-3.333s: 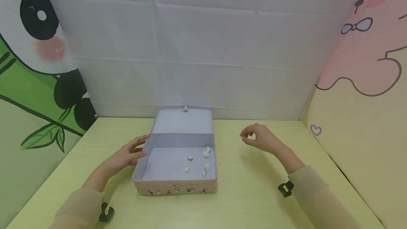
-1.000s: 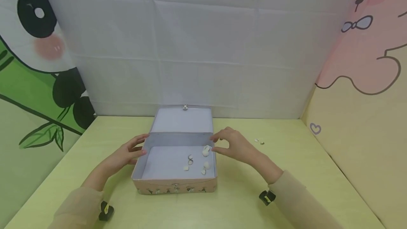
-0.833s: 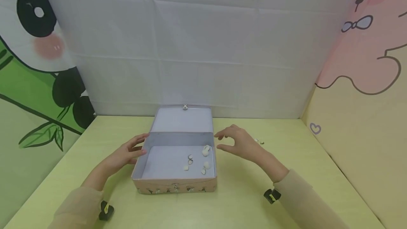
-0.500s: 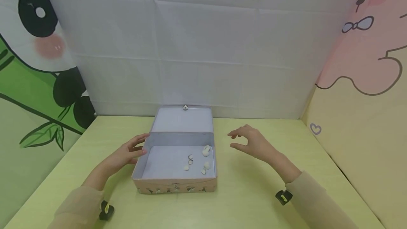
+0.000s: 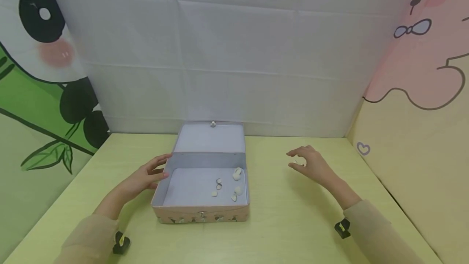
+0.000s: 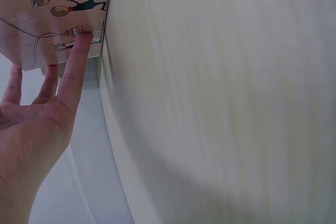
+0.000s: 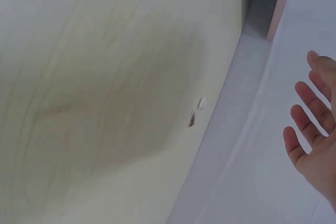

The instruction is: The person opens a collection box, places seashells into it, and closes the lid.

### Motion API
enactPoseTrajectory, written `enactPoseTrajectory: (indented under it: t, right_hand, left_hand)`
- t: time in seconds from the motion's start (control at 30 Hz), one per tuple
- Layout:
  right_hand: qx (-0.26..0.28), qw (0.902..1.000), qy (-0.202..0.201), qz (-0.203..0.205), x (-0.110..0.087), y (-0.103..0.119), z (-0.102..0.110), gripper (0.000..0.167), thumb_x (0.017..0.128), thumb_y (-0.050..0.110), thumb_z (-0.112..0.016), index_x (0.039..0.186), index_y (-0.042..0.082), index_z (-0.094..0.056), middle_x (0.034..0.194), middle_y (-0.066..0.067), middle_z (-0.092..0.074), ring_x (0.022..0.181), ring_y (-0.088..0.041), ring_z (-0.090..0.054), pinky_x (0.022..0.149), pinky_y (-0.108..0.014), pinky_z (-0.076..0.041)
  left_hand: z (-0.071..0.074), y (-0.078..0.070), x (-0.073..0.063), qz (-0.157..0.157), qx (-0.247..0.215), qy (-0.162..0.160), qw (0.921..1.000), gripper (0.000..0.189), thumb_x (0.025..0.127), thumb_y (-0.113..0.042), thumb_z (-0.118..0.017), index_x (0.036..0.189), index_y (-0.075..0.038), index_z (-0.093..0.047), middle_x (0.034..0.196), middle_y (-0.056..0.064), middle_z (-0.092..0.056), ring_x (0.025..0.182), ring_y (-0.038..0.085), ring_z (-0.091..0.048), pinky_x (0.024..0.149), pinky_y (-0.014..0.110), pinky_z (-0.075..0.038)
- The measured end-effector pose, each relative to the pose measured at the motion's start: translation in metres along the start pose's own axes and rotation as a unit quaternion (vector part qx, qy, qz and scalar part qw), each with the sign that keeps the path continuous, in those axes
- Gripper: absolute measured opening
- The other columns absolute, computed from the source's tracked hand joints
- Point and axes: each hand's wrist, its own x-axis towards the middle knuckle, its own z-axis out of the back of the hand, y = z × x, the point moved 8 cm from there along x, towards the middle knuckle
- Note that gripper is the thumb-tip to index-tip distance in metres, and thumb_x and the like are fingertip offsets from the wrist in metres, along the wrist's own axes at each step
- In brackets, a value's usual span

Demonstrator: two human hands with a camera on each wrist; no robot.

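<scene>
I saw, from far off, the left grip [image 5: 146,176], fingers apart, touching the smooth pink box [image 5: 190,215] to its right. Between the grips, inside, lay little pale bits [image 5: 237,175], some round, some curvy. The right grip [image 5: 316,167] had its fingertips apart, nearer the two tiny bits [image 7: 192,119], just past and below it on the streaky bench [image 5: 278,223].

The box [image 5: 183,212] looks smooth (its clasp [image 5: 202,215] metallic), the table [image 5: 271,231] wood-grained.
</scene>
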Motion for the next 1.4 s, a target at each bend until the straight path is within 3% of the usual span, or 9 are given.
enactPoseTrajectory:
  t: [0.2,0.33,0.53,0.73,1.03,1.4]
  right_hand:
    - [-0.021,0.9989,0.002,-0.041,-0.007,-0.039,-0.004,0.032,0.082,0.014,-0.073,0.112,0.005,-0.066,0.113,-0.011,-0.066,0.100,-0.033,-0.057,0.086,-0.050,-0.046]
    - [-0.030,0.9968,0.018,-0.071,-0.014,-0.062,-0.010,0.034,0.083,0.014,-0.072,0.115,0.002,-0.065,0.116,-0.016,-0.064,0.101,-0.037,-0.057,0.096,-0.056,-0.038]
    - [-0.040,0.9932,0.037,-0.103,-0.024,-0.085,-0.019,0.036,0.085,0.017,-0.070,0.117,0.002,-0.063,0.118,-0.018,-0.062,0.102,-0.037,-0.054,0.087,-0.053,-0.044]
    - [-0.040,0.9881,0.068,-0.132,-0.029,-0.103,-0.026,0.038,0.084,0.012,-0.069,0.119,-0.001,-0.061,0.120,-0.023,-0.058,0.105,-0.041,-0.051,0.087,-0.055,-0.043]
    - [-0.047,0.9818,0.102,-0.153,-0.028,-0.118,-0.032,0.036,0.085,0.010,-0.067,0.118,-0.001,-0.061,0.116,-0.023,-0.060,0.103,-0.041,-0.056,0.087,-0.055,-0.045]
    - [-0.043,0.9841,0.119,-0.124,-0.011,-0.109,-0.044,0.021,0.086,0.011,-0.065,0.105,0.001,-0.067,0.098,-0.010,-0.064,0.091,-0.030,-0.059,0.082,-0.048,-0.048]
  left_hand:
    - [0.000,-0.001,0.000,-0.001,-0.003,0.001,1.0000,0.066,0.095,-0.028,-0.056,0.150,-0.027,-0.019,0.156,0.017,-0.010,0.139,0.047,-0.016,0.094,0.056,-0.044]
    - [0.000,0.001,0.001,-0.001,-0.008,0.003,1.0000,0.066,0.096,-0.027,-0.056,0.150,-0.026,-0.019,0.156,0.017,-0.010,0.139,0.047,-0.016,0.094,0.055,-0.044]
    - [-0.001,0.002,0.000,-0.001,-0.005,0.002,1.0000,0.066,0.095,-0.027,-0.056,0.150,-0.026,-0.019,0.156,0.017,-0.011,0.139,0.048,-0.016,0.094,0.055,-0.044]
    - [-0.002,0.002,0.001,-0.002,-0.005,0.002,1.0000,0.065,0.095,-0.027,-0.056,0.150,-0.026,-0.020,0.155,0.017,-0.011,0.139,0.048,-0.016,0.093,0.055,-0.045]
    - [-0.001,0.002,0.000,-0.001,-0.005,0.000,1.0000,0.066,0.095,-0.028,-0.056,0.150,-0.026,-0.019,0.155,0.017,-0.010,0.139,0.048,-0.016,0.093,0.056,-0.044]
    - [-0.001,0.001,0.001,-0.003,-0.008,0.001,1.0000,0.066,0.095,-0.028,-0.056,0.150,-0.027,-0.020,0.155,0.018,-0.010,0.139,0.048,-0.016,0.093,0.055,-0.045]
